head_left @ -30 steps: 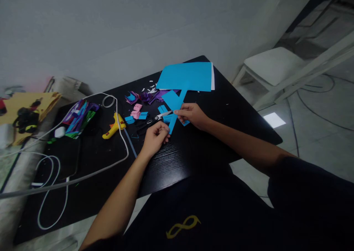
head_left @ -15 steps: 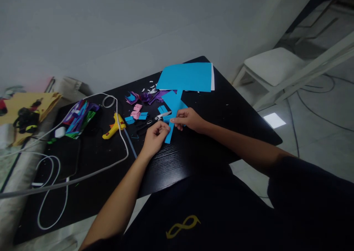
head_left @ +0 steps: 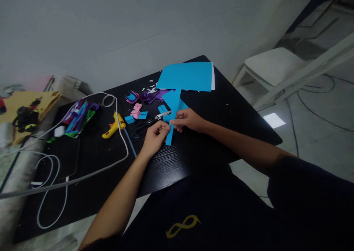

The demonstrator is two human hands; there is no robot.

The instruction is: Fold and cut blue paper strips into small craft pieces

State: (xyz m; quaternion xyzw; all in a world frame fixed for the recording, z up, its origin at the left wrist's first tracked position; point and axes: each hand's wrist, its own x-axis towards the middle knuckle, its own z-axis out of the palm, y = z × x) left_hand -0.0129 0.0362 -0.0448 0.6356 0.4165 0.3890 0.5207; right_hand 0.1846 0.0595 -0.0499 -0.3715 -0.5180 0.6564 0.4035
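A long blue paper strip runs between my hands above the black table, its lower end hanging free. My left hand pinches the strip's left edge, fingers curled. From the other side, my right hand grips it between thumb and fingers, a little higher up. Just behind my left hand lies a pair of scissors, partly hidden. Blue paper pieces lie under the strip. Beyond it, a large blue paper sheet rests on white paper.
To the left are a yellow glue gun, pink clips of folded paper, purple paper scraps and a bundle of coloured strips. A white cable loops across the table. A white chair stands at right.
The strip has shifted slightly, its lower end a little down and to the right. Both hands keep nearly the same place and hold.
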